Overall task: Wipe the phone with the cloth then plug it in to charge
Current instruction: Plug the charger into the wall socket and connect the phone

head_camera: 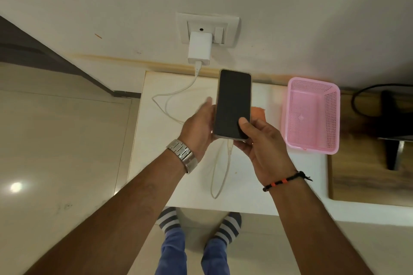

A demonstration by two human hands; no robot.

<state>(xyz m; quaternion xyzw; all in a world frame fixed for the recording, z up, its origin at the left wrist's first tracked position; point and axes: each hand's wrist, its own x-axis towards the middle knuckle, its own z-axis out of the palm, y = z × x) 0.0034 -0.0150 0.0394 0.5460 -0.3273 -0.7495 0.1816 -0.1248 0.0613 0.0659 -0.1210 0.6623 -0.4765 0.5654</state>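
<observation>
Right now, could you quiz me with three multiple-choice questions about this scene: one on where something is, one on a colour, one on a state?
1. Where is the white charger block?
A. in the wall socket
B. in the basket
C. on the floor

2. What colour is the perforated plastic basket?
A. blue
B. pink
C. green

3. What state is the black-screened phone in?
A. lying on the table
B. inside the basket
C. held by both hands, screen dark

Answers: A, it sits in the socket; B, its walls are pink; C, the left hand and right hand hold it above the white table.
</observation>
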